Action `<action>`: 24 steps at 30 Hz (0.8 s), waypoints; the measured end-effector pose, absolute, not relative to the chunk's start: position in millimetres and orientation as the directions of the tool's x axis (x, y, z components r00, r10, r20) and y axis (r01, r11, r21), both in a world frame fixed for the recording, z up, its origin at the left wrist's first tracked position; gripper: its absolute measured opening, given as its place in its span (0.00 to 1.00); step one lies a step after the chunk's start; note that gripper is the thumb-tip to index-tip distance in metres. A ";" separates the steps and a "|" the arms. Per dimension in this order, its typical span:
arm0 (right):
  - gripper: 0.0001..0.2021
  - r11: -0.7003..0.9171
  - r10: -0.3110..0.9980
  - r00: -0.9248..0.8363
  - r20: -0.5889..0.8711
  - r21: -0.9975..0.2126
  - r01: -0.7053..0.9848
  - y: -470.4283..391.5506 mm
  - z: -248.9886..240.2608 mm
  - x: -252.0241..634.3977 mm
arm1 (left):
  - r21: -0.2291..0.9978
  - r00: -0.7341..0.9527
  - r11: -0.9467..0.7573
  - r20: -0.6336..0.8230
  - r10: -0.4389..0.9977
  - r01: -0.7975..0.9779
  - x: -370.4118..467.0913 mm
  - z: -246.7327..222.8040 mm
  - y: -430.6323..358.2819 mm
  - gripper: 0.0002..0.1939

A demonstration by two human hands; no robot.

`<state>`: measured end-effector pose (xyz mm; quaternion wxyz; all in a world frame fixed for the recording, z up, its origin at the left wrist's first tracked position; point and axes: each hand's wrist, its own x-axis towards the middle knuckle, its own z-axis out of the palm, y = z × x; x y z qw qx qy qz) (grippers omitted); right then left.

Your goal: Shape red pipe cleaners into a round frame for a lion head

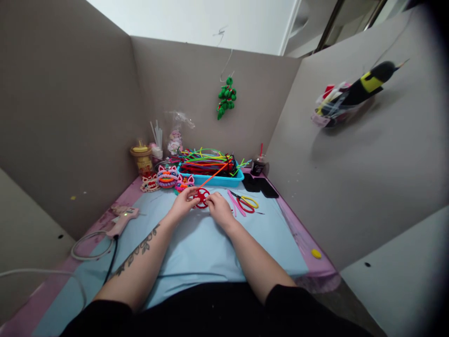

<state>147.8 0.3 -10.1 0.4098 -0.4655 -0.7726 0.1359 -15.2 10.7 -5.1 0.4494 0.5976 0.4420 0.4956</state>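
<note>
A round red pipe cleaner piece (pixel 201 198) with openings inside its ring is held over the blue cloth. My left hand (pixel 184 202) grips its left edge, fingers closed. On the opposite edge, my right hand (pixel 219 207) pinches the same piece. An orange pipe cleaner (pixel 214 174) slants up and right from near my left fingers; whether it joins the red piece I cannot tell. Colourful animal-face figures (pixel 167 177) made of fuzzy stems sit just beyond my left hand. Right of my right hand lie pink strips (pixel 237 204) and scissors (pixel 247 204) with red and yellow handles.
A blue basket (pixel 210 179) of pipe cleaners stands at the back. A pink glue gun (pixel 122 222) with its cord lies left. Black flat objects (pixel 260 185) and a drink cup (pixel 258 165) are at back right. Grey partitions (pixel 196 65) enclose the table.
</note>
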 end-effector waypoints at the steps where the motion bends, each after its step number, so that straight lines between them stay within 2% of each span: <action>1: 0.07 0.527 0.832 -0.221 0.509 -0.601 0.601 0.6 -10.6 147.1 | 0.962 0.075 -0.243 0.236 0.969 0.120 -15.2 -6.3 11.7 0.25; 5: 0.07 0.529 0.826 -0.180 0.534 -0.627 0.572 1.1 -13.9 143.4 | 0.845 -0.029 -0.395 0.434 0.901 0.359 -16.1 -11.1 13.7 0.17; 9: 0.07 0.532 0.820 -0.155 0.551 -0.632 0.564 0.6 -17.5 139.7 | 0.768 0.073 -0.443 0.465 0.882 0.462 -15.2 -14.3 11.8 0.08; 12: 0.08 0.541 0.809 -0.155 0.567 -0.616 0.573 0.0 -18.6 138.0 | 0.800 0.086 -0.436 0.442 0.893 0.412 -13.0 -15.7 11.6 0.08; 18: 0.08 0.553 0.791 -0.129 0.598 -0.608 0.570 -1.2 -20.0 136.0 | 0.923 0.097 -0.363 0.352 0.931 0.126 -13.5 -15.8 16.7 0.14; 24: 0.07 0.543 0.790 -0.090 0.606 -0.624 0.562 0.2 -19.9 136.1 | 0.913 0.127 -0.387 0.372 0.919 0.128 -13.9 -11.3 14.1 0.15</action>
